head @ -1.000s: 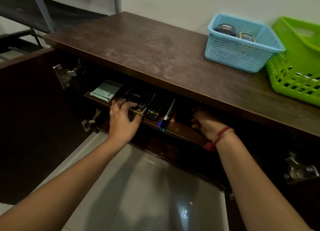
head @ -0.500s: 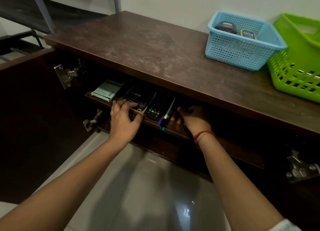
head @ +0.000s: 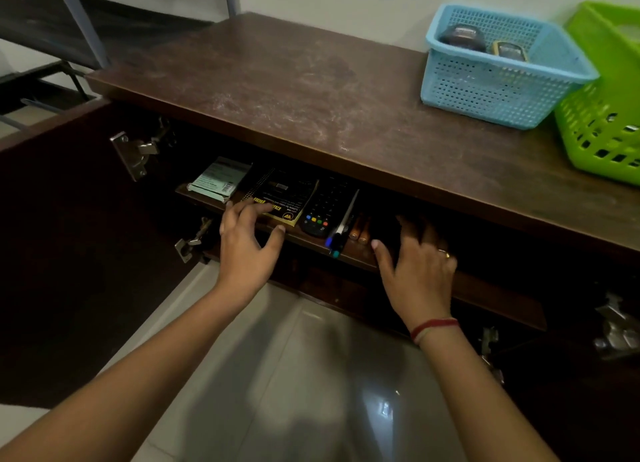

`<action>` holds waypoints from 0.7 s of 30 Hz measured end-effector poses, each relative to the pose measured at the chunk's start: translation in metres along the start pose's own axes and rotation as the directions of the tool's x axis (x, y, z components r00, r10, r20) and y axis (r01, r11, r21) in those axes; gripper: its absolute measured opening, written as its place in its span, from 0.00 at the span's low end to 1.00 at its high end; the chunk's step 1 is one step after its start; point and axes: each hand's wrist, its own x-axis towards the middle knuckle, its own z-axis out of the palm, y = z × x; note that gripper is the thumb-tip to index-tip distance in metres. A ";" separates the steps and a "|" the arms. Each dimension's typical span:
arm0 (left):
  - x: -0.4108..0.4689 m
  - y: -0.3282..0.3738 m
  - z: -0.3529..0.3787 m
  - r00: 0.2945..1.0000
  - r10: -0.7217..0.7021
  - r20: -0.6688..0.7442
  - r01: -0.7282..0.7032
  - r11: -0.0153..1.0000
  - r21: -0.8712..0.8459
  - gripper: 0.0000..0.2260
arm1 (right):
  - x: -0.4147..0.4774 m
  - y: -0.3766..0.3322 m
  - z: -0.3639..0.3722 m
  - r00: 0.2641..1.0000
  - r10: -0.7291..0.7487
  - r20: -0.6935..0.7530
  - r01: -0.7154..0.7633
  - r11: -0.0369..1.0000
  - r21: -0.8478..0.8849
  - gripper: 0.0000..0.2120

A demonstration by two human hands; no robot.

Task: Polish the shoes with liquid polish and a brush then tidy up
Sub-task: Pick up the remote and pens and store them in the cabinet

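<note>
Gold-ringed right hand spread wide, empty, fingertips in the shelf's dark right part. Left hand loosely open, touching the booklet. No polish, brush or shoes plainly seen. Perhaps among the tins in the blue basket, up and right, nearer the right hand.

Right hand drew back to shelf edge.
</note>
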 end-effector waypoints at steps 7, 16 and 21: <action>-0.020 -0.016 -0.006 0.992 0.014 0.123 -0.008 0.999 -0.046 0.15 | 0.003 0.001 0.030 0.993 0.012 -0.122 -0.013 1.000 -0.013 0.24; -0.054 0.046 -0.073 0.955 -0.109 0.278 0.091 0.993 0.076 0.16 | -0.032 0.001 -0.025 0.998 -0.002 0.062 -0.007 0.991 0.136 0.22; -0.080 0.123 -0.117 0.905 -0.254 0.340 0.226 0.967 0.121 0.13 | -0.105 -0.008 -0.132 0.988 -0.092 0.124 0.075 0.988 0.135 0.24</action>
